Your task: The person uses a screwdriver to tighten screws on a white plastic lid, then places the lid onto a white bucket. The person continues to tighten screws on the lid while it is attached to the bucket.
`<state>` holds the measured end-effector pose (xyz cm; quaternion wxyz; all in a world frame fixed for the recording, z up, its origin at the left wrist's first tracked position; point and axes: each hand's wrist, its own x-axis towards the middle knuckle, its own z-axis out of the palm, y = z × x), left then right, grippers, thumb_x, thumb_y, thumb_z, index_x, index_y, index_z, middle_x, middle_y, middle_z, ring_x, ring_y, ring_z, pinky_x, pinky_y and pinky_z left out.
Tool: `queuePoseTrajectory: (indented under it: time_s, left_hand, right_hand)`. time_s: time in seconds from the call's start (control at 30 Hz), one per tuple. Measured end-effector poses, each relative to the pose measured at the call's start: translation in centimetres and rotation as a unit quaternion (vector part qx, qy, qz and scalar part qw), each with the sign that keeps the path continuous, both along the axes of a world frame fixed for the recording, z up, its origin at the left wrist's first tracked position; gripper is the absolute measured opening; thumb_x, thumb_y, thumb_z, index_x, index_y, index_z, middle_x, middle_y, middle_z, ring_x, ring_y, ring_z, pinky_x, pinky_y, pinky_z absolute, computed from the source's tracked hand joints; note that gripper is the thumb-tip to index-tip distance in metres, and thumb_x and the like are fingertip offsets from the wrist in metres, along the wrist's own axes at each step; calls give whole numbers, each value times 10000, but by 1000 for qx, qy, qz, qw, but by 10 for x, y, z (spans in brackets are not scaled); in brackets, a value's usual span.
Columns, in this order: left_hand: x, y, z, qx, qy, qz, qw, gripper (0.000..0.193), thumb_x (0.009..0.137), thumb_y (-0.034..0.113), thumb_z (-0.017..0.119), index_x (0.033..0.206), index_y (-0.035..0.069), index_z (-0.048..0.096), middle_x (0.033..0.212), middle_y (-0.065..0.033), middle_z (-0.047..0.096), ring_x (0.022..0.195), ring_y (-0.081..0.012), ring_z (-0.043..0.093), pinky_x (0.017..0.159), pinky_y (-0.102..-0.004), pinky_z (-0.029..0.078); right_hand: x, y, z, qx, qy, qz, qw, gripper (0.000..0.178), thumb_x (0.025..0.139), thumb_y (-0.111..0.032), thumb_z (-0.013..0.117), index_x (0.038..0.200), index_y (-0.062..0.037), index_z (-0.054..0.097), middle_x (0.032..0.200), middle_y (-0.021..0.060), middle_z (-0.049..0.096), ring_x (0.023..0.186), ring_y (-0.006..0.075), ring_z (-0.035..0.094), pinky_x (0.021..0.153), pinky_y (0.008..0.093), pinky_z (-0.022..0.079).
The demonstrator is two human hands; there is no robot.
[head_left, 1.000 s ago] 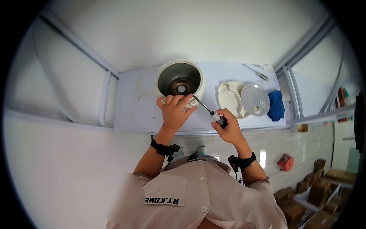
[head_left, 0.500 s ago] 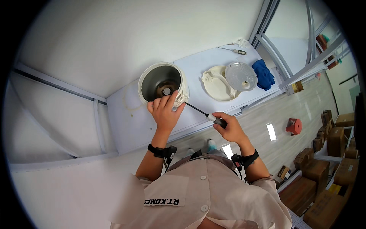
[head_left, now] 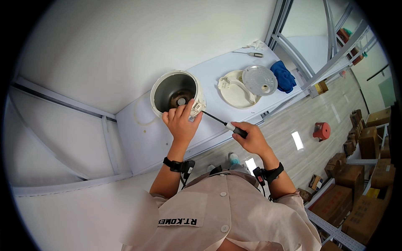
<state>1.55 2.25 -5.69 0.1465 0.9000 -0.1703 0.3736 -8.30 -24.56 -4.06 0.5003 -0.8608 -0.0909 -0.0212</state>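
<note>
A white rice cooker body point(head_left: 202, 93) with a bare grey inside stands on the table, its lid off and a round heating part at its bottom. My left hand point(head_left: 182, 121) grips its near rim, fingers over the edge and thumb on the outside. In my right hand point(head_left: 252, 139) is a screwdriver point(head_left: 217, 119), fingers wrapped round its grey and black handle. The long shaft slants up to the left, its tip at the cooker's outer wall beside my left thumb. Whether the tip sits in a screw or a gap is too small to tell.
Right of the cooker lie a cream lid part point(head_left: 233, 93) and a round, translucent-looking plate point(head_left: 260, 79) overlapping it. Beyond are a blue cloth point(head_left: 283, 77) and another screwdriver point(head_left: 254, 55). A wall backs the white table point(head_left: 201, 69). A red stool point(head_left: 321, 131) stands on the floor near cardboard boxes point(head_left: 351, 188).
The view has shifted slightly. Both hands keep almost the same place, with the screwdriver tip still against the cooker's wall.
</note>
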Motion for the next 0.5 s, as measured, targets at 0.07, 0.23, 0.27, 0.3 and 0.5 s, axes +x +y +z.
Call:
queuePoseTrajectory:
  time_s: [0.07, 0.23, 0.27, 0.3, 0.5]
  left_hand:
    - [0, 0, 0, -2, 3, 1, 1000, 604, 683, 389, 935, 1246, 238, 777, 979, 72, 659, 929, -172, 533, 984, -404, 315]
    - [-1, -2, 3, -12, 0, 2, 1000, 575, 674, 363, 934, 1221, 265, 786, 947, 84, 638, 917, -168, 520, 966, -391, 322]
    - [0, -2, 2, -13, -1, 3, 1000, 579, 669, 361, 936, 1220, 265, 786, 945, 83, 638, 916, -168, 520, 965, -390, 323]
    - [0, -2, 3, -12, 1, 3, 1000, 584, 666, 362, 939, 1221, 265, 786, 950, 83, 642, 918, -168, 522, 965, -389, 323]
    - [1, 1, 1, -12, 5, -6, 1000, 614, 656, 382, 956, 1232, 257, 783, 975, 75, 665, 927, -170, 529, 956, -390, 322]
  right_hand:
    - [-2, 0, 8, -25, 1, -1, 1000, 404, 859, -79, 783, 1259, -57, 732, 991, 127, 730, 831, 320, 706, 754, 386, 562]
    - [-4, 4, 16, -100, -76, -18, 992, 411, 847, -62, 792, 1254, -90, 744, 1068, 85, 714, 839, 307, 713, 757, 398, 573]
    - [-5, 5, 18, -114, -83, -21, 990, 412, 844, -55, 793, 1252, -93, 746, 1087, 81, 705, 839, 306, 715, 757, 400, 575]
    - [-5, 6, 20, -129, -90, -23, 987, 414, 841, -48, 794, 1250, -95, 748, 1107, 76, 696, 840, 304, 717, 757, 402, 577]
    - [-7, 6, 24, -6, 1, -10, 1000, 475, 797, -38, 821, 1259, -76, 718, 1142, 98, 607, 898, 302, 693, 791, 392, 569]
